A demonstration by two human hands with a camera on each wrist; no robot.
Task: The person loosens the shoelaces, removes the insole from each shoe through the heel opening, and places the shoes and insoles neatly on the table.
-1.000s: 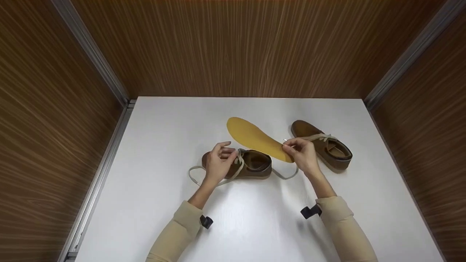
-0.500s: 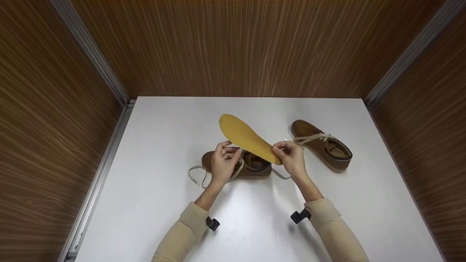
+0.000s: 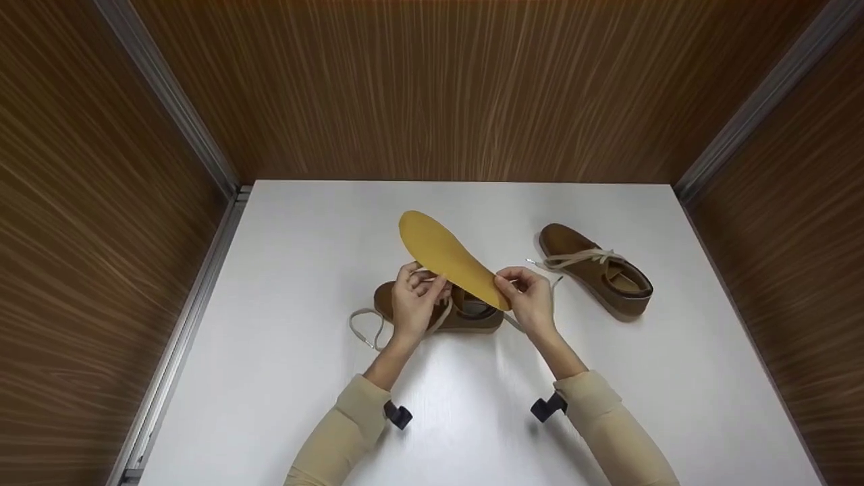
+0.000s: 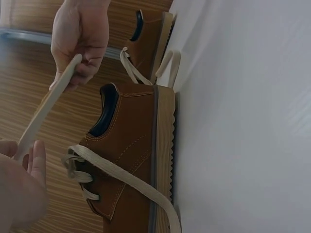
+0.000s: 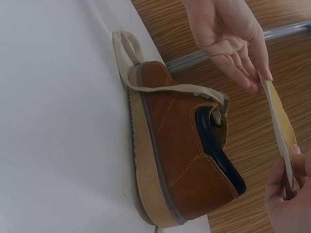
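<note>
A yellow insole [image 3: 445, 256] is held up above a brown lace-up shoe [image 3: 482, 322], tilted, its wide end pointing to the far left. My right hand [image 3: 530, 300] pinches the narrow heel end between thumb and fingers. At the insole's near edge, my left hand [image 3: 413, 307] has its thumb on top and its fingers tucked below. From the right wrist view, the insole [image 5: 279, 124] shows as a thin edge between the left hand [image 5: 228, 41] and the right hand [image 5: 294, 189]. The shoe [image 4: 129, 141] stands upright beneath, its pale laces [image 4: 121, 174] undone, its opening partly hidden in the head view.
A second brown shoe [image 3: 611, 283] with a tied lace sits at the back right of the white table [image 3: 270, 324]. Loose lace [image 3: 364, 324] loops out left of the nearer shoe. Wood-grain walls [image 3: 432, 88] enclose the back and sides.
My right hand has brought the insole leftward and slightly nearer, over the shoe. My left hand has moved a little right and now takes the insole's edge. Both shoes stay put.
</note>
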